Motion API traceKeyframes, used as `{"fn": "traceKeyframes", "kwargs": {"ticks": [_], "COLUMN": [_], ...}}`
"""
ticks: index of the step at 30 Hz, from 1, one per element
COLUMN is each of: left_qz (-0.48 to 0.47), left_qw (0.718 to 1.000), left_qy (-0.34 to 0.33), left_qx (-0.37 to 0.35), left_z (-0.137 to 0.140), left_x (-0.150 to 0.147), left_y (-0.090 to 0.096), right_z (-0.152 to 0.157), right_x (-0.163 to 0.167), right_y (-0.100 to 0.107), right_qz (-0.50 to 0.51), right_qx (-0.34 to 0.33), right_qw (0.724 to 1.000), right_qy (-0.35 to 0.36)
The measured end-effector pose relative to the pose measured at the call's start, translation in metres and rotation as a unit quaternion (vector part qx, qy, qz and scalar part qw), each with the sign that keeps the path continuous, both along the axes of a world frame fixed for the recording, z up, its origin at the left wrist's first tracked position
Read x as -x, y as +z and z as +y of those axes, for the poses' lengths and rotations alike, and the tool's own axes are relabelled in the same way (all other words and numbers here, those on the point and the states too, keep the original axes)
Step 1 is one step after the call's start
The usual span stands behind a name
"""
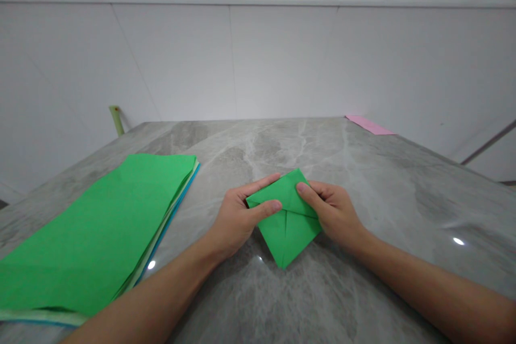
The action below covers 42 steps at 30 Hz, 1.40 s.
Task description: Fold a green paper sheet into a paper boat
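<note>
A folded piece of green paper [288, 234] is held between both hands above the near middle of the table. Its outline is roughly a kite, with one point toward me and creases across the middle. My left hand [239, 215] grips its left side, thumb lying on the front face and fingers behind and along the upper edge. On the right side, my right hand [332, 207] pinches the paper, with the thumb pressed on the face near the upper right edge. The fingers behind the paper are partly hidden.
A stack of paper sheets [100, 215], green on top with pale and blue edges below, lies on the left of the grey marbled table [387, 183]. One pink sheet [371, 124] rests at the far right corner. Behind the table stands a white wall [282, 64].
</note>
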<state>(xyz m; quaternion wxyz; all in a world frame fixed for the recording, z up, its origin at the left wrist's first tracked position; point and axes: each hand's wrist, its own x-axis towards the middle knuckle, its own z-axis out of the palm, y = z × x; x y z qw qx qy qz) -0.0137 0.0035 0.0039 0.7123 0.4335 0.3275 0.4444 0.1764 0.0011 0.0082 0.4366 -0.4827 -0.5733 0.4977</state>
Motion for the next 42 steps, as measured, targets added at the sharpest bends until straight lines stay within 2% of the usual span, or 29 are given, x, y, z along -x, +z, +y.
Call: {"fn": "traceKeyframes", "kwargs": {"ticks": [11, 19, 27, 38, 42], "left_qz": [0.008, 0.021, 0.032, 0.027, 0.007], "left_qw": [1.0, 0.998, 0.997, 0.998, 0.998], "left_qy": [0.008, 0.013, 0.023, 0.015, -0.007], "left_qx": [-0.02, -0.062, -0.068, -0.062, -0.057], "left_z": [0.0001, 0.0011, -0.0002, -0.0007, -0.0008], "left_x": [-0.0009, 0.0012, 0.0011, -0.0013, -0.0019], "left_y": [-0.0002, -0.0008, -0.0009, 0.0001, -0.0012], "right_z": [-0.0002, -0.0003, -0.0009, -0.0012, -0.0013], "right_x": [0.0001, -0.0001, -0.0002, -0.0013, -0.0028], "right_y": [0.0023, 0.0021, 0.0027, 0.0033, 0.003], "right_qz": [-0.012, 0.015, 0.037, 0.0, -0.027], "right_qx": [-0.001, 0.033, 0.032, -0.019, -0.062], "right_qw": [1.0, 0.999, 0.999, 1.0, 0.997], "right_qy": [-0.013, -0.018, -0.016, -0.02, -0.025]}}
